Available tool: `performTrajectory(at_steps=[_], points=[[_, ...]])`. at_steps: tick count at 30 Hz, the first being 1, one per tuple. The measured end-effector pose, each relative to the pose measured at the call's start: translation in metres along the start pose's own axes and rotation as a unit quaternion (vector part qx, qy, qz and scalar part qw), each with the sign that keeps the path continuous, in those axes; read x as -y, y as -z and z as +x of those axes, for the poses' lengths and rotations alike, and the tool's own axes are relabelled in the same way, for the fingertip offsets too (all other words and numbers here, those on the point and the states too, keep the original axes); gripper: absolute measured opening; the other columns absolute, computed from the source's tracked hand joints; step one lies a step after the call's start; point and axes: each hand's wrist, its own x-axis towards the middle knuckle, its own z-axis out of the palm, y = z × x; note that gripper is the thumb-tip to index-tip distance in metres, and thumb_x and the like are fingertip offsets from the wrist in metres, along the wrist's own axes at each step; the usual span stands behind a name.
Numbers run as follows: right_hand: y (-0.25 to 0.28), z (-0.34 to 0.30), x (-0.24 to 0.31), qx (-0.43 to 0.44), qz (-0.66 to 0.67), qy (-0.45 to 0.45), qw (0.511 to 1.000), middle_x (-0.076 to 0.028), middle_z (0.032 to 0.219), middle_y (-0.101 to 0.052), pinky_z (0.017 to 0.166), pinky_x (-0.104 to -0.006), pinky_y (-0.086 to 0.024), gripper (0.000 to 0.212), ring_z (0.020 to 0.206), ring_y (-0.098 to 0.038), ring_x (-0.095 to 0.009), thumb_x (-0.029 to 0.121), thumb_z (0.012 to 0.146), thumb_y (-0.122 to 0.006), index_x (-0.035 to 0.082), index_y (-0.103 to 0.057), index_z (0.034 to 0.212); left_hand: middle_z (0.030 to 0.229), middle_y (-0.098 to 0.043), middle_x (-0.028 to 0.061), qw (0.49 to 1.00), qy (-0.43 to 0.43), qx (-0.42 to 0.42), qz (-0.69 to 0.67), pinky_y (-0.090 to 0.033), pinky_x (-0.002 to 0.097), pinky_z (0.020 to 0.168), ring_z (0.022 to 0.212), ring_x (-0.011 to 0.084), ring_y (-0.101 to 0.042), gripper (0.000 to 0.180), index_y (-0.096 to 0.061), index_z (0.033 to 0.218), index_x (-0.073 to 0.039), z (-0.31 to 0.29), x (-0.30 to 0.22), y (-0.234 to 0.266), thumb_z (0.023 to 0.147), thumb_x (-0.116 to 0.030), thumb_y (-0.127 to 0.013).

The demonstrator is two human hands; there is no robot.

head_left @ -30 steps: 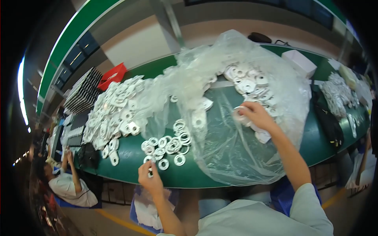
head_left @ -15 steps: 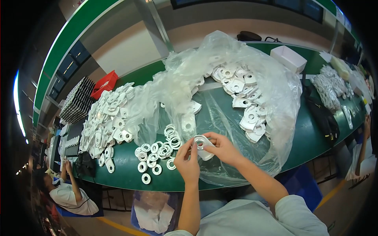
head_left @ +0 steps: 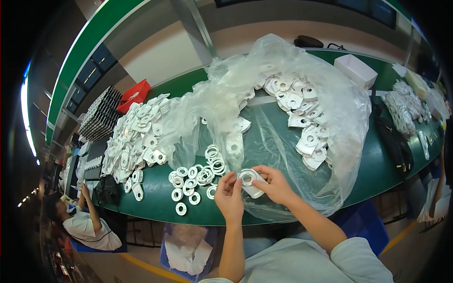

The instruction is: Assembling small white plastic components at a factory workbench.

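Observation:
Between my two hands is a white plastic part with a round, ring-shaped end and a wider lower body. My left hand pinches the left side of its ring end, fingertips closed. Thumb and fingers of my right hand grip the part from the right. Both hands are above the near edge of the green table, over a clear plastic bag. Left of my left hand lie loose white rings, some overlapping. Whether the held ring is a separate piece, I cannot tell.
A large heap of white plate-like parts lies to the left, and more such parts are inside the bag. Further out are a red bin, a white box and a black bag. A person sits at far left.
The whole view has shifted a little, so the table appears further right. Both hands still hold the white part, its ring now turned slightly more toward me.

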Motion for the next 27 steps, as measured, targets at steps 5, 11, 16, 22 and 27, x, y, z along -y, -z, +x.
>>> performTrajectory(at_steps=[5, 11, 16, 22, 27], points=[[0.001, -0.005, -0.009, -0.048, 0.025, -0.032, 0.998, -0.008, 0.09, -0.067, 0.067, -0.0221, -0.047, 0.023, 0.078, -0.062, -0.009, 0.008, 0.09, -0.054, -0.002, -0.054, 0.111, 0.084, -0.064, 0.0066, 0.982, -0.074, -0.006, 0.173, -0.046, 0.0231, 0.059, 0.069, 0.0135, -0.059, 0.013, -0.064, 0.092, 0.0, 0.021, 0.001, 0.042, 0.079, 0.001, -0.064], [0.012, -0.003, -0.026, -0.082, 0.029, -0.045, 0.995, -0.006, 0.087, -0.067, 0.065, -0.0219, -0.047, 0.02, 0.076, -0.061, -0.008, 0.009, 0.092, -0.053, -0.002, -0.056, 0.108, 0.092, -0.06, 0.0075, 0.856, -0.239, 0.04, 0.456, -0.045, 0.032, 0.065, 0.082, 0.0227, -0.054, 0.021, -0.068, 0.089, -0.006, 0.05, -0.011, 0.064, 0.069, 0.0, -0.069], [0.011, -0.005, -0.023, -0.08, 0.027, -0.038, 0.996, -0.006, 0.087, -0.067, 0.063, -0.0216, -0.046, 0.019, 0.074, -0.06, -0.007, 0.01, 0.092, -0.052, -0.002, -0.056, 0.106, 0.099, -0.057, 0.01, 0.789, -0.308, 0.135, 0.515, -0.043, 0.0367, 0.079, 0.092, 0.0284, -0.051, 0.02, -0.069, 0.085, -0.005, 0.073, 0.001, 0.064, 0.065, -0.002, -0.072], [0.013, -0.005, -0.026, -0.082, 0.018, -0.03, 0.996, -0.005, 0.086, -0.068, 0.061, -0.0214, -0.046, 0.02, 0.071, -0.06, -0.007, 0.011, 0.092, -0.052, -0.003, -0.055, 0.107, 0.085, -0.062, 0.0078, 0.838, -0.294, 0.116, 0.445, -0.044, 0.032, 0.071, 0.079, 0.0223, -0.055, 0.009, -0.068, 0.081, -0.002, 0.099, -0.007, 0.077, 0.072, -0.004, -0.069], [0.012, -0.005, -0.023, -0.07, 0.022, -0.045, 0.996, -0.005, 0.087, -0.068, 0.061, -0.0215, -0.046, 0.021, 0.072, -0.061, -0.007, 0.011, 0.092, -0.052, -0.002, -0.055, 0.108, 0.077, -0.066, 0.0053, 0.98, -0.021, 0.075, 0.186, -0.039, 0.0208, 0.055, 0.06, 0.0063, -0.052, 0.011, -0.063, 0.09, 0.003, 0.117, -0.008, 0.09, 0.085, -0.007, -0.06]])
